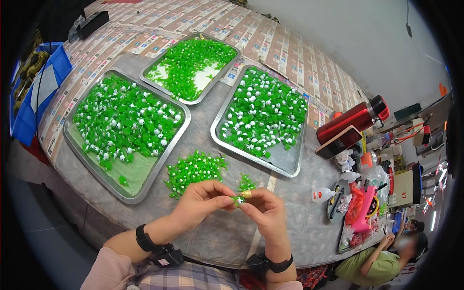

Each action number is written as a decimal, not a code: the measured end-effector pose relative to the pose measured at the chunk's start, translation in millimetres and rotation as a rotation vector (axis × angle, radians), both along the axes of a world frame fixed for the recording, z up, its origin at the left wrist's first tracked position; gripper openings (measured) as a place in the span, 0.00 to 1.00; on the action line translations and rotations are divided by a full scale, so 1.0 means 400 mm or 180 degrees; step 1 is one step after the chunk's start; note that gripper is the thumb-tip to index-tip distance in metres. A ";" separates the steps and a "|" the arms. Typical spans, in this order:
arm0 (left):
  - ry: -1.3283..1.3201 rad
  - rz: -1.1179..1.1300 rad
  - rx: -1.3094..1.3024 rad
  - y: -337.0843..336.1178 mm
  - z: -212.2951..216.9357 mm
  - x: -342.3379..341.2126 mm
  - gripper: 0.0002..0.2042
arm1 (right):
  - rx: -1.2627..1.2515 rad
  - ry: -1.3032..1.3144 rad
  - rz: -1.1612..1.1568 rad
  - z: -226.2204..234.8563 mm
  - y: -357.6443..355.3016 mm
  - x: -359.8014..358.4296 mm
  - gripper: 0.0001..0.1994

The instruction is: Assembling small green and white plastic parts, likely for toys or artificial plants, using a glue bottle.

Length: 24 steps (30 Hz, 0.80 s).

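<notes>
Close to the table's front edge, a small green plastic piece with a white, black-dotted eye ball [239,200] is pinched between my two hands. My left hand [203,203] grips it from the left with thumb and forefinger. From the right, my right hand [266,210] closes on it with thumb and forefinger; a yellow wrap covers that forefinger's tip. Just beyond my left hand lies a loose heap of small green pieces with pale spots [193,171]. A smaller green heap [246,182] sits beyond my right fingers.
Metal trays of green pieces with white eye balls stand left [126,197] and right [296,169]; a third tray [193,101] lies behind. At right are a red flask [345,122], a phone [338,143], a white squeeze bottle [322,194] and a pink tool [365,212]. Another person [374,263] sits beyond.
</notes>
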<state>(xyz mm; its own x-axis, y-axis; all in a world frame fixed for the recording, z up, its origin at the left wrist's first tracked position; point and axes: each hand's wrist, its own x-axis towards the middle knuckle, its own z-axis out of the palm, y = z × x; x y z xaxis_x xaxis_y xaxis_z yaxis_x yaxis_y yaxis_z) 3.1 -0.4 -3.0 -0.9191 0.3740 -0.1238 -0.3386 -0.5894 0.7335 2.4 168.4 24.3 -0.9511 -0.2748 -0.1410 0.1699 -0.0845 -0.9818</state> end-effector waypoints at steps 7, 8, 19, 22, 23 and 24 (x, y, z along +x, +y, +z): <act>-0.0053 0.0163 -0.0296 0.002 -0.001 0.001 0.06 | -0.0319 0.0213 -0.0308 -0.011 -0.004 0.001 0.10; -0.0060 0.0174 -0.0307 0.003 0.001 0.001 0.06 | -0.0264 0.0198 -0.0317 -0.010 -0.005 0.002 0.10; 0.0427 0.0329 -0.1202 0.004 0.005 0.007 0.05 | 0.0056 0.0106 -0.0102 -0.019 0.000 0.005 0.10; 0.0915 0.0424 -0.1685 0.003 0.015 0.002 0.05 | -0.0189 -0.0262 -0.0068 -0.018 0.000 -0.002 0.10; 0.1205 0.0462 -0.2037 0.001 0.021 0.001 0.05 | -0.0289 -0.0343 -0.0093 -0.017 -0.001 -0.002 0.10; 0.1488 0.0503 -0.2385 0.000 0.025 0.001 0.05 | -0.0384 -0.0430 -0.0114 -0.014 -0.002 -0.002 0.11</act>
<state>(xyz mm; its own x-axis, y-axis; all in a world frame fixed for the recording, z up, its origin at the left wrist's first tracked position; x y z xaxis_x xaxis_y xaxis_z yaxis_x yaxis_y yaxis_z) 3.6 -0.6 7.0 -0.9708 0.2104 0.1154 0.1358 0.0851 0.9871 1.6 167.5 18.8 -0.9352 -0.2638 -0.2362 0.2944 -0.2088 -0.9326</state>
